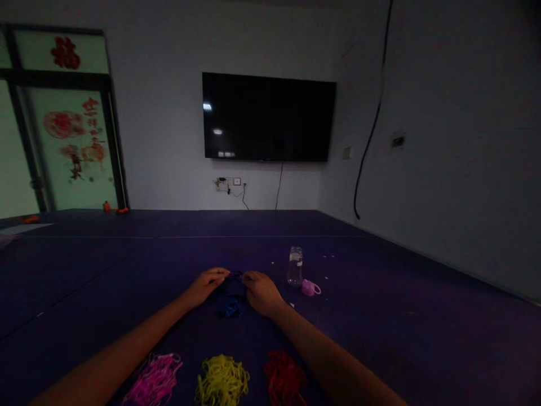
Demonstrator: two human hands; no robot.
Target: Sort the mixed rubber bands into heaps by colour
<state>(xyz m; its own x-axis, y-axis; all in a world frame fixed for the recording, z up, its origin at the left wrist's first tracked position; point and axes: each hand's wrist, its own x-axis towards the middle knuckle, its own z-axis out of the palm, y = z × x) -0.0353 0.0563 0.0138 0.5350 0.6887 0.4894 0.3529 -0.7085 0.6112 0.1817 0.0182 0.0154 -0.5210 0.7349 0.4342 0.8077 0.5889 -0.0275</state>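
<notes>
My left hand [210,283] and my right hand [262,292] are near each other at the middle of the dark blue surface. Both have closed fingers on a dark cord [236,274] that stretches across the small gap between them. Just below the hands lies a small blue bundle of cord [230,308]. Nearer to me are three heaps of cord: pink [155,379], yellow [222,382] and red [285,379]. A clear bottle [295,267] stands open to the right of my right hand, with a pink lid [310,287] beside its base.
Small white scraps [326,277] are scattered around the bottle. Orange objects [107,206] and a pale sheet [27,229] lie at the far left. A television [268,118] hangs on the back wall, and a black cable [372,135] hangs down the right wall.
</notes>
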